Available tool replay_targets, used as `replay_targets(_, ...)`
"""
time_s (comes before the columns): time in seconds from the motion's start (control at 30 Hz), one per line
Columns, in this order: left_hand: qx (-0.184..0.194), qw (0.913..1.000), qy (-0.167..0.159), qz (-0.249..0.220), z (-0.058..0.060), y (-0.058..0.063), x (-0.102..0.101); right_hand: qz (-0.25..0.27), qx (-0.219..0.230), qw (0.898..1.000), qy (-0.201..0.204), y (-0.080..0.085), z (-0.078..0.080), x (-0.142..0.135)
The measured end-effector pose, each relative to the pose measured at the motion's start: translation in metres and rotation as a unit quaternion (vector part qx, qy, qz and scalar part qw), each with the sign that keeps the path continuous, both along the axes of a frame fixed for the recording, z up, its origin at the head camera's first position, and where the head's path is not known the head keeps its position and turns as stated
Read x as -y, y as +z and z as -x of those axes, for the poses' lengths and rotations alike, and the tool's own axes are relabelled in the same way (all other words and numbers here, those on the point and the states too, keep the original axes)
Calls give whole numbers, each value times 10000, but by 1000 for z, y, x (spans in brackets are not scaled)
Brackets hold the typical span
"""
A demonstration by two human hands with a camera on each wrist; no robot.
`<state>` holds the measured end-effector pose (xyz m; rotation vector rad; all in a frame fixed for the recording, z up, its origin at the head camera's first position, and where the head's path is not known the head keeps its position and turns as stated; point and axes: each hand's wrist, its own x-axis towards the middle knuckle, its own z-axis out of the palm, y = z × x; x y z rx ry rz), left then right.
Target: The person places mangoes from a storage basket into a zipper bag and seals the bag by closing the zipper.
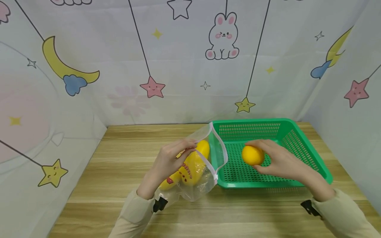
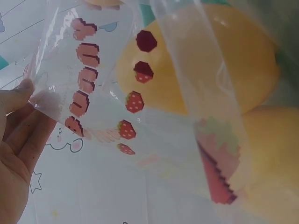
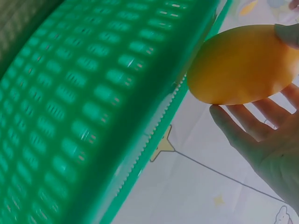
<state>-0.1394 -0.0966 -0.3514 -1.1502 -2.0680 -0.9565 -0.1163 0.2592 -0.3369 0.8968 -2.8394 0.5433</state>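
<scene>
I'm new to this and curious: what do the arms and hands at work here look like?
They are a person's: the left hand and right hand wear no gloves. The left sleeve and right sleeve are cream, with no print showing. A small black piece sits at each wrist, too unclear to identify; no cables show.

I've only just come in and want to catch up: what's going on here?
A person's left hand pinches the rim of a clear zip bag printed with strawberries, its mouth open towards a green plastic basket. Yellow fruits are already inside the bag. The right hand grips a round orange-yellow fruit, probably an orange, over the basket and apart from the bag. Bag and basket are side by side on the wooden table.
</scene>
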Motion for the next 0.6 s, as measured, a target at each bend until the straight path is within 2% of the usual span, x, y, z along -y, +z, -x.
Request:
replay_targets(0.2, 50, 10000, 20, 2, -1, 0, -1, 537, 22, 9985, 78, -1, 2, 9)
replay_targets(0.43, 150, 9999, 15, 50, -2, 0, -1, 1281, 598, 9899, -48, -3, 4, 22)
replay_targets(0.6, 179, 9998, 18, 75, -2, 0, -1, 1547, 857, 9841, -145, -3, 7, 34)
